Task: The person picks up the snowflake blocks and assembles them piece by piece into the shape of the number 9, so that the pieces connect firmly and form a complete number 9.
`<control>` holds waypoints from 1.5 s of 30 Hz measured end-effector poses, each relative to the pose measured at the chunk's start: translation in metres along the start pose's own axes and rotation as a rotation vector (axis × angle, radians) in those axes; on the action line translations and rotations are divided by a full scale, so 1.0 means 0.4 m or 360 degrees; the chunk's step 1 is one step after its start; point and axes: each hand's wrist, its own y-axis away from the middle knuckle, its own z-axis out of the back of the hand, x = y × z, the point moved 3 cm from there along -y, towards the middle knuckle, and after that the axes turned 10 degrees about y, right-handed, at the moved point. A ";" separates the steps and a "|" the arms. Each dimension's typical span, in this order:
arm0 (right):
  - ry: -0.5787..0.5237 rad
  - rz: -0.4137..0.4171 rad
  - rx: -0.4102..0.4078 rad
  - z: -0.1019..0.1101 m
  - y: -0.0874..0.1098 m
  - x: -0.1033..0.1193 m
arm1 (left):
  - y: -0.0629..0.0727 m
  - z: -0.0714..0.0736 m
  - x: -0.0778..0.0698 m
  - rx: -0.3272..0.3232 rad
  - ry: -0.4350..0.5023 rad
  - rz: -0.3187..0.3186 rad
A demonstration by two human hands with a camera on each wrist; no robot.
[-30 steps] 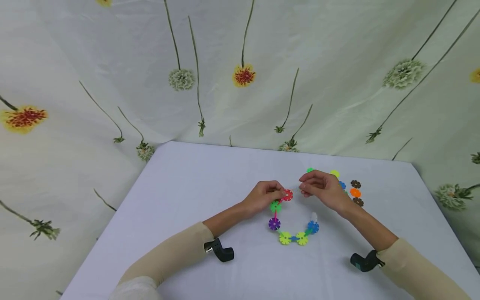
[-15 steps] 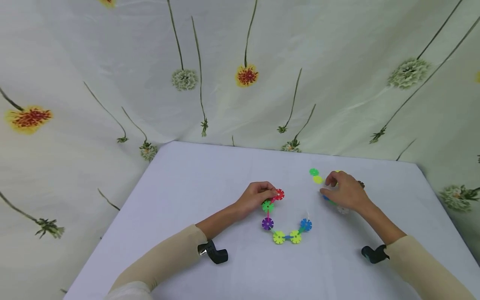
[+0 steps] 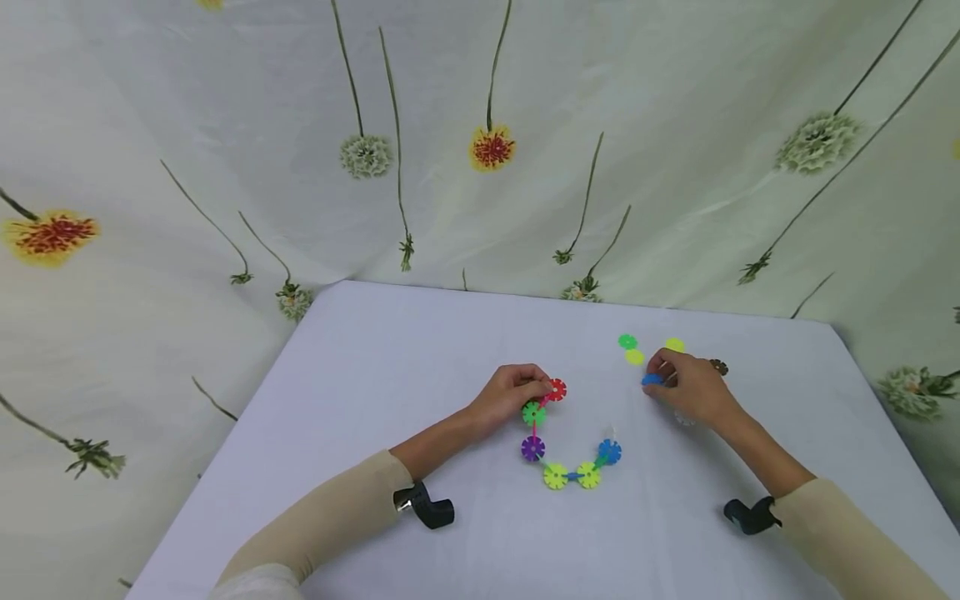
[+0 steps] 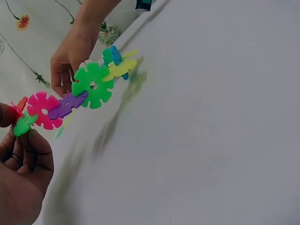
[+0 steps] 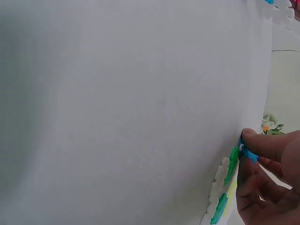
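Observation:
My left hand [image 3: 512, 398] pinches one end of a curved chain of notched plastic snowflake discs, near the red disc [image 3: 557, 389]. The chain runs through a green disc [image 3: 533, 413], a purple disc [image 3: 533, 449] and two yellow discs to a blue disc at its other end. In the left wrist view, thumb and fingers grip the chain by a small green disc [image 4: 24, 124], with a pink disc [image 4: 44, 110] beyond. My right hand [image 3: 697, 386] pinches a loose blue disc [image 3: 652, 379] between thumb and fingers, among the loose discs at the right.
Beyond the right hand lie a loose green disc [image 3: 627, 342], two yellow discs [image 3: 634, 357] and a brown disc [image 3: 718, 367]. A clear disc [image 3: 684, 418] shows below that hand, which hides others. A flowered cloth [image 3: 435, 208] hangs behind the white table [image 3: 420, 333].
My right hand has moved right, from beside the chain's red end to the loose discs, and now pinches a blue one. My left hand has shifted slightly left with the chain.

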 end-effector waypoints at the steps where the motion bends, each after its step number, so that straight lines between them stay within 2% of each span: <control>1: -0.0013 0.0008 -0.0010 -0.001 0.001 0.002 | 0.000 0.003 -0.001 -0.0010 0.0005 0.0003; 9: -0.0215 0.0105 -0.0124 0.000 0.005 0.035 | -0.003 0.017 -0.017 -0.0047 0.0042 0.0011; 15: -0.0446 0.0166 -0.0118 -0.005 0.020 0.097 | -0.006 0.006 -0.016 -0.0040 0.0054 0.0014; 23: -0.0564 0.0352 -0.0156 -0.021 0.037 0.174 | -0.007 -0.012 -0.015 -0.0027 0.0055 0.0034; 30: -0.0590 0.0511 -0.0174 -0.031 0.047 0.208 | -0.009 -0.017 -0.009 0.0002 0.0047 0.0022; 38: -0.0504 0.0671 -0.0310 -0.038 0.054 0.224 | -0.012 -0.022 -0.004 0.0019 0.0001 0.0023; 45: -0.0400 0.0693 -0.0347 -0.026 0.061 0.236 | -0.005 -0.034 -0.011 0.0033 0.0015 0.0013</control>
